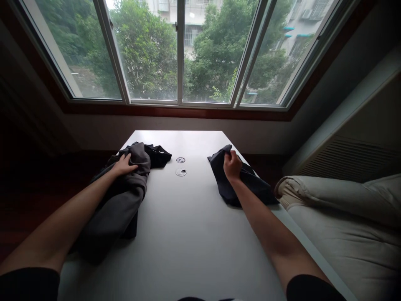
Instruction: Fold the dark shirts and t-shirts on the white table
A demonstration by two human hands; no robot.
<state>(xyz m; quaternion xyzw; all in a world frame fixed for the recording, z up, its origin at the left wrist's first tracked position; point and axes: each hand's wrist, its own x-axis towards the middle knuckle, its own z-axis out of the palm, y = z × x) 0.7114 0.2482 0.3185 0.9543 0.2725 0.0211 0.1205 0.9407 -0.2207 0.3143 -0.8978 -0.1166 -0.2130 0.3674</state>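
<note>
My left hand [124, 165] lies on a crumpled grey garment [125, 200], thumb and forefinger apart; its other fingers are partly hidden by the cloth. Under and behind the grey piece are black clothes [158, 156], so the heap's layers are hard to separate. On the right, a dark navy garment [221, 173] is pinched up in my closed right hand [232, 165]. Its raised corner shows above the fist, while the remainder spreads over the table toward the right edge. What kind of garments these are I cannot tell.
Both heaps lie on a white table [184, 225]. Two small round fittings [181, 172] are set in its top between my hands. A cream padded sofa [338, 217] borders the right side. Beyond the far end is a wall with a wide window [180, 54].
</note>
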